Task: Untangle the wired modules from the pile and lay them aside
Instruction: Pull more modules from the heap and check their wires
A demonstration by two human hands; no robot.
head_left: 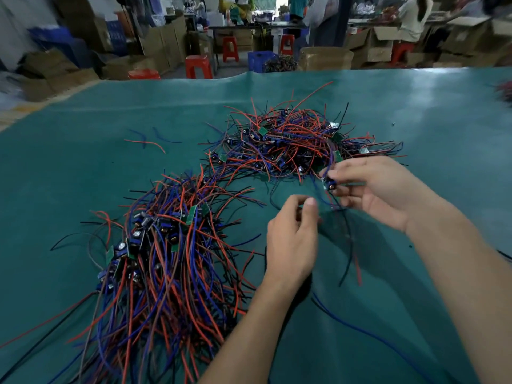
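Blue wire (357, 327): it lies alone on the green cloth, close to the person, between the two arms.
Green cloth (83, 173): it covers the whole table, and all the wires lie on it.
Sorted bunch (163, 261): many wired modules lie side by side on the left, with red, blue and black wires running toward the person.
Left hand (293, 239): its fingers are curled in with the thumb tip against them. It seems to pinch thin wires, but what it holds is hard to see.
Right hand (379, 189): its thumb and fingers pinch a small module (331, 185) with a blue part, just above the cloth.
Hanging wires (350, 245): black and red wires drop from the held module, past the left hand, down toward the cloth.
Tangled pile (288, 145): it sits in the middle of the table, just past the right hand, full of mixed-up wires and little green boards.
Loose wires (146, 141): a few red and blue bits lie apart, to the left of the pile.
Red stools (198, 66): they stand on the floor behind the table, near brown boxes (163, 42).
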